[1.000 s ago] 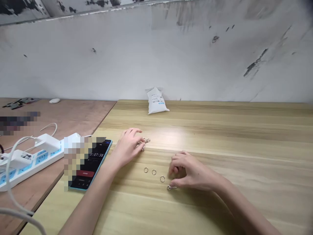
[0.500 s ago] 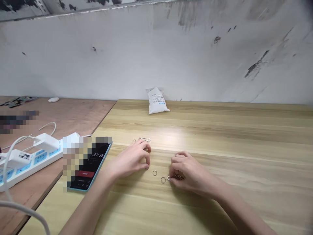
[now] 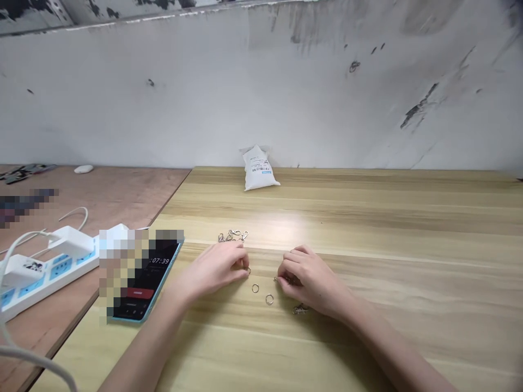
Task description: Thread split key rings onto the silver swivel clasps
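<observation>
The left hand (image 3: 226, 267) has its thumb and finger pinched on a metal ring (image 3: 249, 270). The right hand (image 3: 306, 280) is curled, its fingertips closed on a small metal piece (image 3: 275, 279), maybe the end of a clasp; the fingers hide the rest. To do this well, I think each hand should hold only the very edge, so the opening stays free, and stay low so nothing rolls off.

Two loose rings (image 3: 262, 294) lie between the hands, toward the near edge of the surface (image 3: 408, 234). A little pile of lobster clasps (image 3: 300, 309) sits just under the right hand, and more clasps (image 3: 235, 233) lie behind the left hand, toward the far edge.

Half a second ago, the right hand covered its pile; now the pile shows, and that hand is a bit farther from the near edge.
</observation>
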Tool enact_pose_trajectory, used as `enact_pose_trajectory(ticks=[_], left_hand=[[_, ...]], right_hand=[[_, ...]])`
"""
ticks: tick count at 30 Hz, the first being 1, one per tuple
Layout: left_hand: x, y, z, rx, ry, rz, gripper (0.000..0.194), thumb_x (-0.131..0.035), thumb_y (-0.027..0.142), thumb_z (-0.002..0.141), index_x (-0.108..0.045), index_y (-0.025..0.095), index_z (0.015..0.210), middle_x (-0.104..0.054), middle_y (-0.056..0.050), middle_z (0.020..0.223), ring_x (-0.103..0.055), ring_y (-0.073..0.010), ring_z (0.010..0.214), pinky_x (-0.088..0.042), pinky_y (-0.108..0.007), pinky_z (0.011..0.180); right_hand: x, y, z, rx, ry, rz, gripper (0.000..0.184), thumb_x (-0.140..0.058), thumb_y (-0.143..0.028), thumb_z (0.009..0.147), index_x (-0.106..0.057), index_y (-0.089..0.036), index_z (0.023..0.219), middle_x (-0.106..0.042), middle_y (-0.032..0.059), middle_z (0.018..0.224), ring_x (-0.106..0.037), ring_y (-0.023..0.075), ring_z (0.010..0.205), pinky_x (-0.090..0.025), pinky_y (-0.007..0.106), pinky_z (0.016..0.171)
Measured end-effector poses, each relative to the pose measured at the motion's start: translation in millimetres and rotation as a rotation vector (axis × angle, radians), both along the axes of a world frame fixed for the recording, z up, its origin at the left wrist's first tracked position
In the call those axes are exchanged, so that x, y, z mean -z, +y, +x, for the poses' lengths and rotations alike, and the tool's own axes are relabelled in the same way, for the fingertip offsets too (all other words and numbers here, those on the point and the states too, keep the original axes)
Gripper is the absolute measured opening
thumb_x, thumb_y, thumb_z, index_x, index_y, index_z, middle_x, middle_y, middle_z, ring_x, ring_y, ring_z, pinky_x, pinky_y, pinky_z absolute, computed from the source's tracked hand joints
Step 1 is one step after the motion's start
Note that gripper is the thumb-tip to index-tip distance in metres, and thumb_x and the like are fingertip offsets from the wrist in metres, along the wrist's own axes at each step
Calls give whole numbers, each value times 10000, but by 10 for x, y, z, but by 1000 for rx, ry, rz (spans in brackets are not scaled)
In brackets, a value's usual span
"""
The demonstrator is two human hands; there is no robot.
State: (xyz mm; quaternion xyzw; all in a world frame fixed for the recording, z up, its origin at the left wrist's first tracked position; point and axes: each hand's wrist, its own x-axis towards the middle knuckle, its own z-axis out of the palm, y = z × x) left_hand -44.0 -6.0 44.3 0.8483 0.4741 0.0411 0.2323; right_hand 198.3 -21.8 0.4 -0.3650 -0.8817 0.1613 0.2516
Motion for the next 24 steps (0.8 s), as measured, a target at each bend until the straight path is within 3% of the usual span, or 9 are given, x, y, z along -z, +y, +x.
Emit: enact_pose_trajectory(ticks=[3,7,12,18,20,24], left_hand=[[22,-2,25,-2,-5,-11,102,-566,235,864,-643,211,801,-633,1,863,-576,-165,769,-397,-264,655],[36,-6,56,26,-29,6,13,-605,217,838,-611,214,850,-633,12,861,-574,-162,770,-396,-262,652],[93,-32,160,124,-44,103,60,-621,227,858,-663,241,899,-611,5,895,-573,-155,776,-382,-259,647],[153,-51,283,187,-43,228,181,-566,204,908,-683,222,771,-584,-10,834,-551,-155,777,-351,-259,635],[170,-52,305,155,-70,178,145,-568,204,901,-678,218,807,-596,-10,839,-559,-160,790,-372,-260,656],[199,-51,321,54,-186,-80,48,-610,222,848,-652,200,854,-613,6,815,-562,-144,736,-400,-247,647]], right_hand=[[12,-2,4,-5,-21,-16,150,-548,-75,790,-580,-211,735,-622,-13,697,-535,142,646,-420,339,778],[15,-10,7,-4,-44,-32,136,-548,-86,808,-586,-205,752,-625,-11,714,-536,141,659,-411,335,777],[2,-19,4,-3,-38,-45,128,-544,-94,826,-595,-202,779,-632,-10,725,-549,142,676,-400,333,785],[12,-8,-5,-6,-41,-38,130,-529,-103,841,-593,-200,784,-635,-2,730,-558,144,678,-392,330,783],[15,-7,-6,-6,-40,-35,130,-526,-105,844,-587,-200,779,-634,-2,728,-559,143,676,-388,326,784],[30,-8,-8,-12,-30,-19,134,-519,-107,847,-575,-193,760,-631,0,710,-552,137,662,-374,314,766]])
